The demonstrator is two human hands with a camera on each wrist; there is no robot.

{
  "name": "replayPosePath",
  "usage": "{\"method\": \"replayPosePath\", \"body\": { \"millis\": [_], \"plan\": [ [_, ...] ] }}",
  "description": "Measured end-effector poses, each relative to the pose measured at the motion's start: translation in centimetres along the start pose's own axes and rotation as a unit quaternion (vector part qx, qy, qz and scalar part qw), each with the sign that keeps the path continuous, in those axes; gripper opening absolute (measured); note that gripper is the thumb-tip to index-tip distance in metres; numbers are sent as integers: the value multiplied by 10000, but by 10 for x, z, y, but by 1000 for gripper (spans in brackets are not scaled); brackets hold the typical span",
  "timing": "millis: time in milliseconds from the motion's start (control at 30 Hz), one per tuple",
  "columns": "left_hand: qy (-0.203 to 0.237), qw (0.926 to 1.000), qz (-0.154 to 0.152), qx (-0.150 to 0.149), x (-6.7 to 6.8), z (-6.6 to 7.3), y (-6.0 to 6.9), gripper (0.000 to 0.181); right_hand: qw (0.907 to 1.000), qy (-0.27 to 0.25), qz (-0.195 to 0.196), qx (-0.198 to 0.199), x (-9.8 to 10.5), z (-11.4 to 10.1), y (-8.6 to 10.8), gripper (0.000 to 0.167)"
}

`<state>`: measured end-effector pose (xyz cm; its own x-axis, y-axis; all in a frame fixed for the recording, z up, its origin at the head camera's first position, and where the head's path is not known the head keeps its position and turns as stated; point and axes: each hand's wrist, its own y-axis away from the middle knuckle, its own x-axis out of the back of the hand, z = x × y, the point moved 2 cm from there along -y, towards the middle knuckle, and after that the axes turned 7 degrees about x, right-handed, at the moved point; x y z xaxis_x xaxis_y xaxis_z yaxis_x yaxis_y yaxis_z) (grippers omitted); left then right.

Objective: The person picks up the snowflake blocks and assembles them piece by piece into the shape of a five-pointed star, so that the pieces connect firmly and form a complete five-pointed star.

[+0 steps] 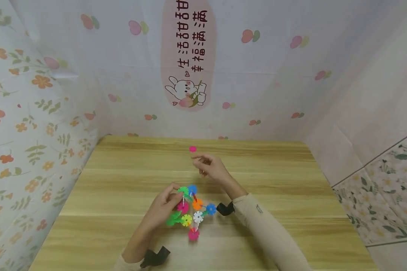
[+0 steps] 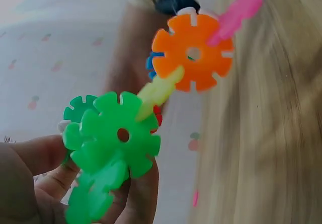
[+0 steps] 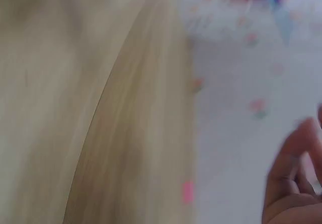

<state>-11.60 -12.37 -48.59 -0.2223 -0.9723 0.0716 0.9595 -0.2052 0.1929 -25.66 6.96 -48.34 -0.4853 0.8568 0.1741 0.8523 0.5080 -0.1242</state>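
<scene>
My left hand (image 1: 163, 205) grips a structure of interlocked plastic snowflake discs above the table, thumb and fingers at its green end. Orange (image 2: 193, 53), green (image 2: 121, 133), yellow, pink, blue and white discs make up the structure, slotted together edge to edge at angles. Beyond it, my right hand (image 1: 214, 168) hovers over the table with loosely bent fingers and nothing visible in its grasp. A single pink disc (image 1: 192, 149) lies near the table's back edge, just past the right fingertips and apart from them. The right wrist view is blurred.
The wood-grain table (image 1: 274, 173) meets a fabric backdrop (image 1: 264, 82) with fruit prints and writing at the back. Flower-patterned cloth (image 1: 37, 124) hangs on the left side, and more cloth stands on the right. A black wrist mount (image 1: 156, 257) sits at each forearm.
</scene>
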Motion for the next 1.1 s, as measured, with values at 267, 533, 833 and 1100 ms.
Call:
{"method": "replayPosePath", "body": {
  "millis": [267, 533, 833, 1100],
  "plan": [
    [451, 9990, -40, -2, 20, -1, 9, 24, 9828, -1069, 1194, -916, 15, 51, -60, 50],
    [681, 9976, -118, -106, 32, -2, 16, 26, 9786, -575, 1404, -1387, 16, 85, -85, 58],
    [698, 9974, 182, 13, 39, 1, 27, 26, 9779, 1149, 1118, -1343, 6, 98, -106, 51],
    [599, 9982, -21, -62, 36, 8, 19, 27, 9674, 1723, 1277, -1345, 8, 92, -107, 37]
  ]
}}
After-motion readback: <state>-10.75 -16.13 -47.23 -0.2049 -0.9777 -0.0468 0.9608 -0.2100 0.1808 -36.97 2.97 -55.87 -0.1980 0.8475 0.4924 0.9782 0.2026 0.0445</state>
